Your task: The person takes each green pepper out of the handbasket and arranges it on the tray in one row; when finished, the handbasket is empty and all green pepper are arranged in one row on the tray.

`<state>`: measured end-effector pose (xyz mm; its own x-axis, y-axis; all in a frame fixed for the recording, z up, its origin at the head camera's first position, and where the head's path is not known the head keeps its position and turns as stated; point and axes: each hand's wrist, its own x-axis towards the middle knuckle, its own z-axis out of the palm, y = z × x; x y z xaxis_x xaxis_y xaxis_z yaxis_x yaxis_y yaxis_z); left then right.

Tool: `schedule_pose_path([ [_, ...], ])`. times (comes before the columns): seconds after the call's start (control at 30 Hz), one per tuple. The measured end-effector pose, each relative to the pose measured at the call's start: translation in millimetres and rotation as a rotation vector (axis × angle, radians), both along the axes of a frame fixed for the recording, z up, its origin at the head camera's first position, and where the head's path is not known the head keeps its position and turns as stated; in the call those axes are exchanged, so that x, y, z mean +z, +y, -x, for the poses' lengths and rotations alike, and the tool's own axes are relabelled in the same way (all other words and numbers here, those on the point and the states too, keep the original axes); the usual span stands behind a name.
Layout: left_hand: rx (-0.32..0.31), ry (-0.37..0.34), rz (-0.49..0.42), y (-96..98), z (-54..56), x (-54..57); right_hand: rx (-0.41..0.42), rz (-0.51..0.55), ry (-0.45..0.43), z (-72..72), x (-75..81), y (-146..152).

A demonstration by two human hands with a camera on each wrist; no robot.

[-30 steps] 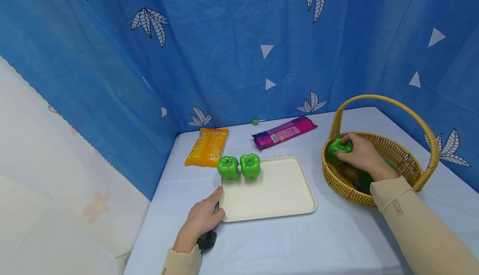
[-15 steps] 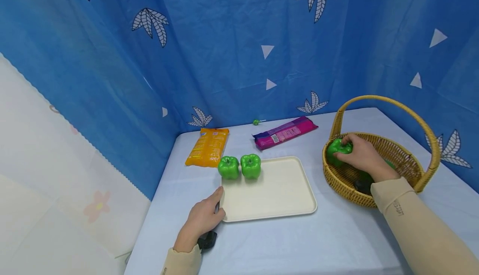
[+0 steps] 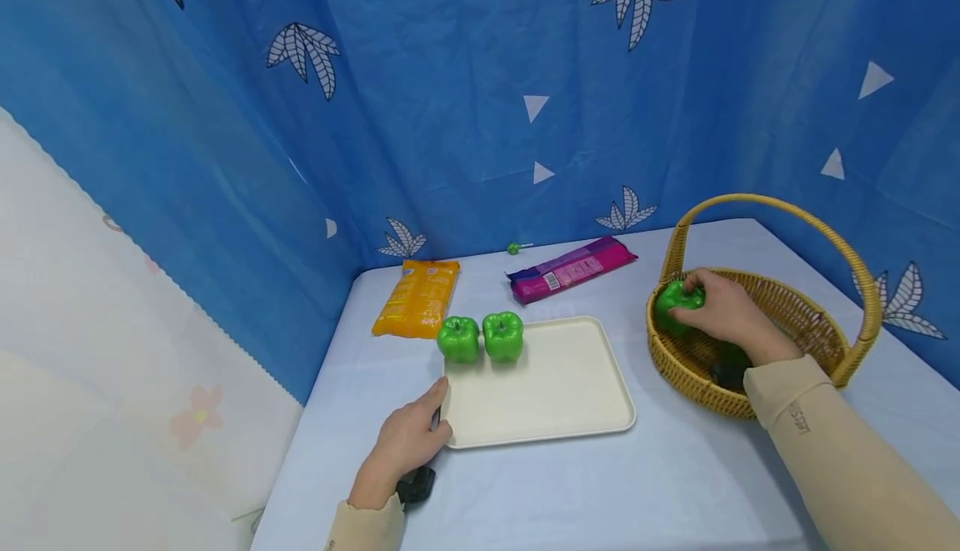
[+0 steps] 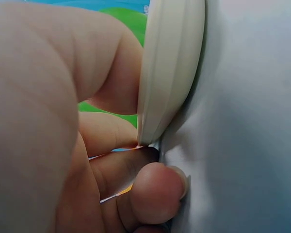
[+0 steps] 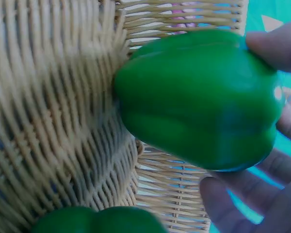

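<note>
My right hand (image 3: 723, 309) reaches into the wicker basket (image 3: 690, 380) and grips a green bell pepper (image 3: 675, 308) near its left wall. In the right wrist view the thumb and fingers hold one end of this bell pepper (image 5: 199, 102), whose other end is at the woven basket (image 5: 63, 102). Below it shows part of another green pepper (image 5: 102, 221). My left hand (image 3: 408, 434) holds the near left corner of a cream tray (image 3: 540, 384), thumb and fingers at its rim (image 4: 172, 63). Two green bell peppers (image 3: 458, 340) (image 3: 503, 337) stand side by side at the tray's far left corner.
Behind the tray lie an orange packet (image 3: 416, 299) and a purple-pink packet (image 3: 572, 270). A small green lollipop (image 3: 513, 248) is near the table's back edge. The basket's tall handle (image 3: 795, 213) arches over it at the right. A blue patterned curtain (image 3: 480, 117) hangs behind.
Both hands keep almost the same places, the right still on the pepper in the basket. The whole head view shifts slightly downward.
</note>
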<state>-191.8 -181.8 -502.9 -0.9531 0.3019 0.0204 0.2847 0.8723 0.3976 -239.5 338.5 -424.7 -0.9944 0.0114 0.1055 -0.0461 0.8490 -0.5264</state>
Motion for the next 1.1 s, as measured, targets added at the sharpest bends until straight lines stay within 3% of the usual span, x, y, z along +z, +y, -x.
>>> schedule_pose_path([
  [0.23,-0.012,-0.017,0.003,-0.3,-0.3,-2.2,0.026,-0.023,-0.006,-13.9,36.3,-5],
  [0.37,-0.008,-0.004,0.013,-2.1,-0.3,-1.3,0.045,-0.013,0.057,-26.7,61.7,-25],
  [0.47,-0.005,0.003,0.015,-2.7,0.3,-0.9,0.108,0.006,0.147,-33.7,70.4,-49],
  [0.63,-0.011,0.018,0.004,-2.3,2.0,-1.1,0.252,0.021,0.248,-30.9,58.6,-94],
  [0.87,-0.01,0.018,0.003,-1.3,2.4,-1.0,0.338,0.04,0.189,-13.7,28.7,-148],
  [1.1,-0.016,0.015,-0.002,-1.4,2.3,0.6,0.342,0.072,0.125,7.0,4.3,-176],
])
